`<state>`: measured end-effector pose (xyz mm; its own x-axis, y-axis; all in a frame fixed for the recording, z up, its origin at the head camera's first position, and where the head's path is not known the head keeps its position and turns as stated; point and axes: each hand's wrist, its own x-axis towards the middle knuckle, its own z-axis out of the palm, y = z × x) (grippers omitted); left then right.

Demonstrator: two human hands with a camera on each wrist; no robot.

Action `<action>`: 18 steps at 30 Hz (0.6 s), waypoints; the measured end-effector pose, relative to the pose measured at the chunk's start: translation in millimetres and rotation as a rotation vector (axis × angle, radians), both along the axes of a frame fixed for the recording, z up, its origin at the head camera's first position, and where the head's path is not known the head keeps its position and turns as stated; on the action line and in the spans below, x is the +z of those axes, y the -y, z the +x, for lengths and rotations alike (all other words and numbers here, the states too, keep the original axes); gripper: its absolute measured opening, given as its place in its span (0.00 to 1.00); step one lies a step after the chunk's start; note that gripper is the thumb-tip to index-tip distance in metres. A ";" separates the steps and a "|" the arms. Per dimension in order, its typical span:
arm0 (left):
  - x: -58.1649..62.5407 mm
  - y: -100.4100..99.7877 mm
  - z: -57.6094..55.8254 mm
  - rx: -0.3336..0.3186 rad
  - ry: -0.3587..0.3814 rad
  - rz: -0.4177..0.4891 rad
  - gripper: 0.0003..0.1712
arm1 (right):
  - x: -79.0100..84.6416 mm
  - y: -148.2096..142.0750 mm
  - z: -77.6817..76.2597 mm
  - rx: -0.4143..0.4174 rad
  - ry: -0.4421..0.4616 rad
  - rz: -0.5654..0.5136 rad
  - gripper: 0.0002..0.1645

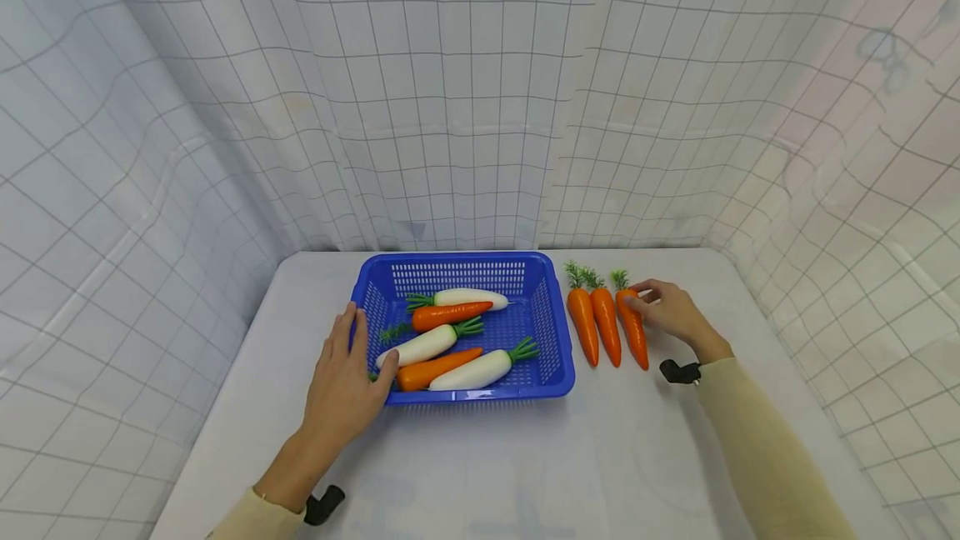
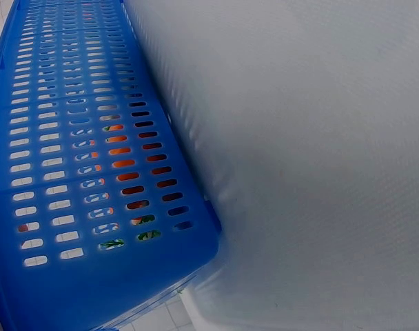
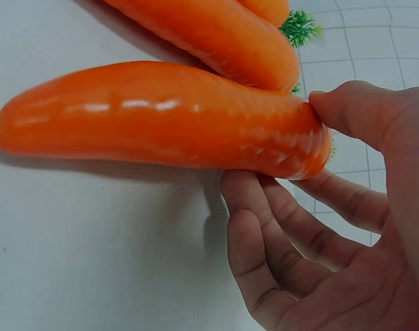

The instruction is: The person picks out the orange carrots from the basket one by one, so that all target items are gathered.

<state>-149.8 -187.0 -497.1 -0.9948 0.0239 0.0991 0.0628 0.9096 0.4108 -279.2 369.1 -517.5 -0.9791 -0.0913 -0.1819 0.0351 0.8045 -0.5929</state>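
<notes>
Right hand (image 1: 671,312) pinched the carrot (image 1: 634,335) nearest the worktop's (image 1: 600,457) right edge, left hand (image 1: 345,377) on the basket's (image 1: 517,393) left rim!

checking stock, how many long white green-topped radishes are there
3, all in the blue plastic basket: one radish near the far side, another mid-left, a third near the front.

Gridded curtains (image 1: 465,107) — white tabletop (image 1: 600,448)
</notes>
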 end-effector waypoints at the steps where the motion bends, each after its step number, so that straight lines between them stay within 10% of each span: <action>1: -0.1 0.0 0.1 0.000 -0.001 0.000 0.55 | -0.3 0.4 -0.2 0.000 0.000 0.002 0.42; 18: -2.9 1.0 -0.8 0.000 -0.010 -0.007 0.54 | -3.5 1.9 -0.4 0.008 0.007 0.018 0.43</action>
